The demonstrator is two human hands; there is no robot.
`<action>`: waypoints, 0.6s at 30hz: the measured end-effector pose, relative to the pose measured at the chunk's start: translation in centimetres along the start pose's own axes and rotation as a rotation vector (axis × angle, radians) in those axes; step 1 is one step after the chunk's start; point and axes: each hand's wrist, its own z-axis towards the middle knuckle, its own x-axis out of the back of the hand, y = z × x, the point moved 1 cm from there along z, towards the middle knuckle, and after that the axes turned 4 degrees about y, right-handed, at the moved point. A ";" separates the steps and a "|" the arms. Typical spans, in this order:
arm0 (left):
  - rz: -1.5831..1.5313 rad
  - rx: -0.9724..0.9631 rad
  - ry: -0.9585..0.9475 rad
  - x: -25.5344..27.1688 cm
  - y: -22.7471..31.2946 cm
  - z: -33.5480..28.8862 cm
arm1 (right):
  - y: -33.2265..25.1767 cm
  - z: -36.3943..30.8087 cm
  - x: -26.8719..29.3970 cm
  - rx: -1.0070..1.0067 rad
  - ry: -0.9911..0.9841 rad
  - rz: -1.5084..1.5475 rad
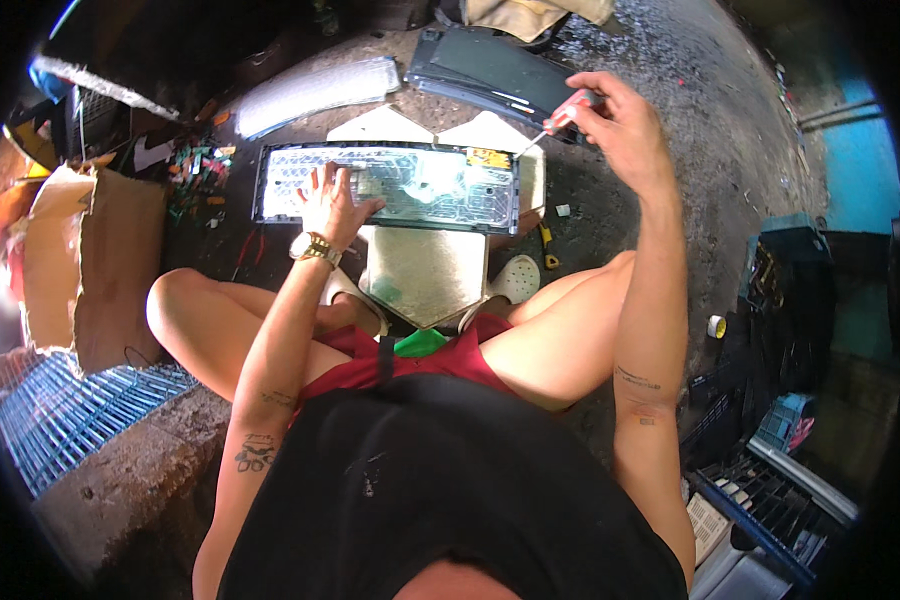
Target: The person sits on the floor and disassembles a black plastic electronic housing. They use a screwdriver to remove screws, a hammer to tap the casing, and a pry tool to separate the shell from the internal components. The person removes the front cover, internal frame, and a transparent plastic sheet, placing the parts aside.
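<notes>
A long rectangular panel, like an opened keyboard with a dark frame and clear patterned sheets [440,195], lies crosswise before me on a pale board [425,275]. My left hand [332,212] rests on its left half, fingers spread and pressing the sheet. My right hand [625,130] is raised beyond the panel's right end, closed around a screwdriver [568,110] with a red and pale handle. The shaft slants down to the panel's far right corner; whether the tip touches is too small to tell. Near that corner sits a small orange-yellow piece [489,158].
Behind the panel lie stacked clear sheets [320,92] and dark flat panels [490,70]. Red-handled pliers [249,252] and a yellow-handled tool [547,245] lie nearby. A cardboard box [110,260] stands left, a tape roll [716,326] right. Small coloured scraps [200,175] litter the floor.
</notes>
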 end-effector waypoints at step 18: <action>-0.148 -0.233 0.145 -4.4 8.2 -1.6 | 7.6 1.8 -20.6 0.320 -0.367 -0.544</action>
